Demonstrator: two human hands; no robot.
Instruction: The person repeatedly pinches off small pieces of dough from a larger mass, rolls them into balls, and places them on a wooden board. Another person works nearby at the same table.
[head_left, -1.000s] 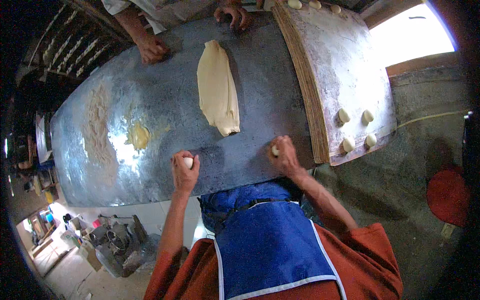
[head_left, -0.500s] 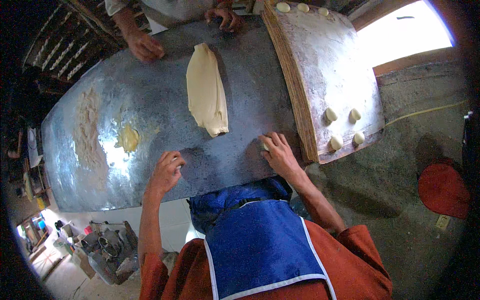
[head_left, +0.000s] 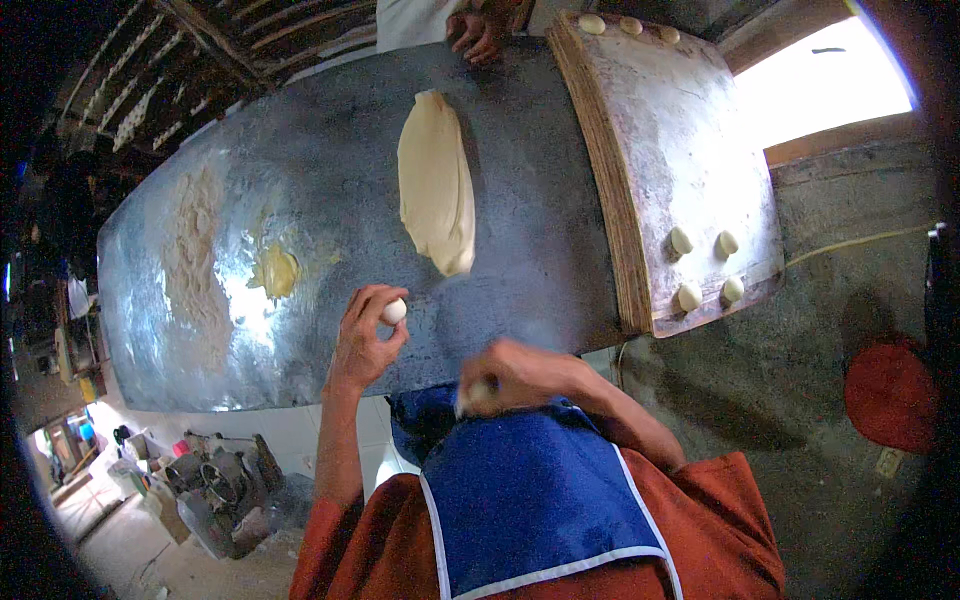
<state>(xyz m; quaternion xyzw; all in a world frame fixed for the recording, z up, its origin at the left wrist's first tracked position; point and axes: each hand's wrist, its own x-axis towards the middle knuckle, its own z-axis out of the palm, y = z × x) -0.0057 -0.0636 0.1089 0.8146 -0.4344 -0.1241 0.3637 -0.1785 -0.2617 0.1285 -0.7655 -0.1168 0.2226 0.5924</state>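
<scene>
My left hand (head_left: 365, 335) is raised over the near part of the dark table, its thumb and fingers closed round a small, smooth white dough ball (head_left: 394, 311). Just above my blue apron at the near table edge, my right hand (head_left: 510, 375) is curled and blurred by motion. A pale bit of dough (head_left: 483, 388) shows between its fingers, mostly hidden. Beyond both hands lies a long, folded slab of dough (head_left: 435, 185).
Yellow fat (head_left: 276, 272) and scattered flour (head_left: 192, 255) lie on the table's left. Stacked trays (head_left: 690, 170) at the right bear several dough balls along near and far ends. Across the table a co-worker's hand (head_left: 478, 38) rests near the far edge.
My left hand has lifted and turned, showing its dough ball. My right hand has swung left and toward me, off the tabletop. One of the co-worker's hands has left the far left edge.
</scene>
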